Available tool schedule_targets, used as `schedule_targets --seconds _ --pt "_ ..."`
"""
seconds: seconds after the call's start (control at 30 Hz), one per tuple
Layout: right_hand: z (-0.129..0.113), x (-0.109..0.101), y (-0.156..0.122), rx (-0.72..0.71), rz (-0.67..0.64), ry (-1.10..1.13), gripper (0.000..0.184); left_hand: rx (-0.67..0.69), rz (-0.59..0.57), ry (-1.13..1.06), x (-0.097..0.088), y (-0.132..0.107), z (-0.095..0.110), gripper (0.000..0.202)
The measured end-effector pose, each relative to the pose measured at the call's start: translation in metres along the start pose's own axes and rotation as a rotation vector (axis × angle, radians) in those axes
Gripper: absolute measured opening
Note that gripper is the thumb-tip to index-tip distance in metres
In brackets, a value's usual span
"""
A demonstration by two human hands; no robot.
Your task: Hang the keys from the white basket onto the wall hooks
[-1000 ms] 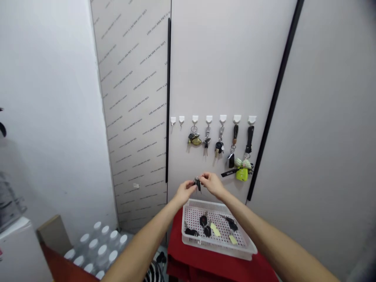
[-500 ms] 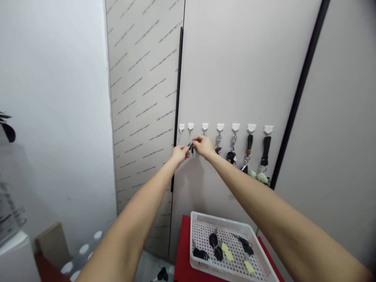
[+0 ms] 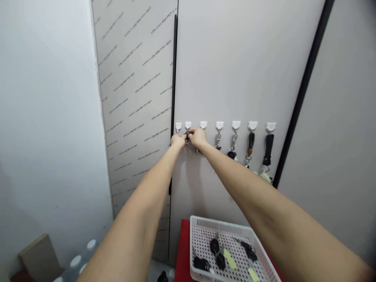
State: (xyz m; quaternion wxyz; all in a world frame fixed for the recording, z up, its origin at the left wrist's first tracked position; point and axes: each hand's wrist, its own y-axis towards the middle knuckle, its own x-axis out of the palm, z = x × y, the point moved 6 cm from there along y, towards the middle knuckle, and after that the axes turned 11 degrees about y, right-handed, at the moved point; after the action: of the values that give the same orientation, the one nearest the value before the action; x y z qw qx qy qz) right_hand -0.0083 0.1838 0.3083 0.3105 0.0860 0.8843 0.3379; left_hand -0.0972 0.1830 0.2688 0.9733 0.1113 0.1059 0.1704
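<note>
Both of my hands are raised to the white cabinet door, closed around a small dark key [image 3: 187, 136] just below the second white hook [image 3: 188, 125]. My left hand [image 3: 178, 140] pinches it from the left side. From the right, my right hand [image 3: 197, 138] grips it with bent fingers. Whether the key touches the hook I cannot tell. Partly hidden behind my right hand, something brass-coloured [image 3: 197, 150] hangs below the third hook [image 3: 203, 125].
Further right, keychains hang from several hooks, among them a black strap [image 3: 268, 150]. Below, a white perforated basket [image 3: 235, 223] with keys and yellow tags sits on a red surface [image 3: 183, 250]. A long black handle [image 3: 174, 78] runs left of the hooks.
Both hands have risen slightly with the key, closer to the second hook. The view has shifted a little, and the brass-coloured item now shows below my right hand.
</note>
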Motion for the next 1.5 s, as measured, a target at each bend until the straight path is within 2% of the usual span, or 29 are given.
schedule_targets --seconds 0.23,0.33,0.43,0.53,0.63,0.73,0.83,0.97,1.03,1.17,1.33,1.4,1.5 --pt "-0.007 -0.001 -0.009 -0.065 -0.076 -0.137 0.026 -0.020 -0.026 0.059 0.003 -0.002 -0.013 0.020" --pt "-0.008 -0.004 -0.025 -0.096 -0.085 -0.156 0.029 -0.046 -0.057 0.093 0.001 -0.012 -0.033 0.022" --pt "0.002 -0.006 -0.056 -0.176 -0.099 -0.155 0.031 -0.088 -0.128 0.138 0.004 -0.033 -0.063 0.018" --pt "0.034 -0.001 -0.102 -0.202 -0.223 -0.132 0.030 -0.128 -0.263 0.185 0.019 -0.067 -0.099 0.012" --pt "0.086 0.007 -0.159 -0.067 -0.420 -0.099 0.028 -0.107 -0.475 0.268 0.047 -0.110 -0.135 0.013" --pt "0.134 0.010 -0.215 0.097 -0.561 -0.086 0.027 -0.027 -0.646 0.401 0.076 -0.154 -0.167 0.019" --pt "0.165 0.004 -0.253 0.166 -0.626 -0.110 0.024 0.130 -0.728 0.636 0.093 -0.185 -0.191 0.023" --pt "0.187 -0.017 -0.274 0.192 -0.615 -0.181 0.024 0.417 -0.844 0.972 0.100 -0.211 -0.197 0.029" --pt "0.195 -0.027 -0.278 0.243 -0.611 -0.196 0.025 0.480 -0.911 1.068 0.099 -0.218 -0.195 0.030" --pt "0.193 -0.024 -0.292 0.306 -0.721 -0.068 0.026 0.464 -0.958 1.169 0.097 -0.221 -0.189 0.029" --pt "0.168 0.008 -0.312 0.193 -0.907 0.009 0.019 0.380 -0.993 1.253 0.098 -0.220 -0.195 0.025" --pt "0.165 0.016 -0.312 0.176 -0.894 -0.064 0.017 0.336 -1.013 1.229 0.097 -0.219 -0.199 0.019" --pt "0.166 0.021 -0.308 0.199 -0.804 -0.164 0.018 0.292 -0.983 1.139 0.094 -0.216 -0.201 0.005"
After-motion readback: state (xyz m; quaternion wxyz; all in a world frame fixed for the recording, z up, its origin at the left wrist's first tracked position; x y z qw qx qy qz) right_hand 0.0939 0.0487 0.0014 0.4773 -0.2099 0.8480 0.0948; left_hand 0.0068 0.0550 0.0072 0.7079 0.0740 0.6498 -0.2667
